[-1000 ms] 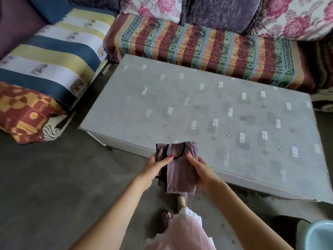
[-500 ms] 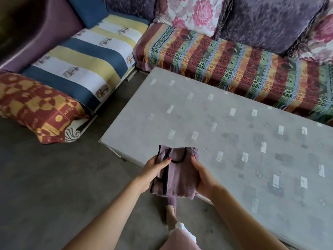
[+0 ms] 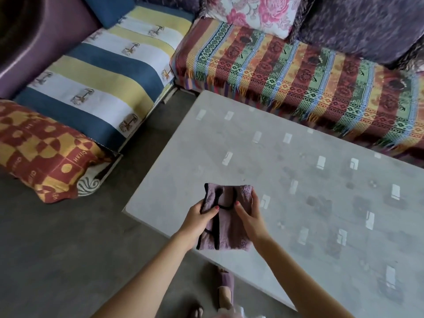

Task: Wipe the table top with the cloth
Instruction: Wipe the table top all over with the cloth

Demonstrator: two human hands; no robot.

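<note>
Cloth [image 3: 226, 222]: mauve, black-edged, folded into a rough rectangle, held up between your two hands over the near left corner of the table top [image 3: 298, 180]. Whether its lower edge touches the surface cannot be told from this angle.

Your left hand [image 3: 197, 222] grips the cloth's left side, thumb across the front, fingers curled behind the fabric. Your right hand [image 3: 249, 220] holds the right side, thumb on the front face, fingers wrapped round the right edge and up toward the top corner. Both hands are clamped on the cloth, one on each side.

Table top: pale grey, scattered with small white rectangles and faint darker squares, running away to your right.

Surroundings: grey floor [image 3: 57, 249] at left. Striped blue, yellow and white seat cover [image 3: 103, 72] on the sofa at far left, a red and yellow patterned cushion [image 3: 41, 152] at its near end. Multicoloured fringed woven throw [image 3: 298, 72] on the sofa behind the table, just beside its far edge. Pink floral cushion [image 3: 257, 12] above that. Your foot in a purple sandal [image 3: 226, 290] shows at the bottom, near the table's front edge.
</note>
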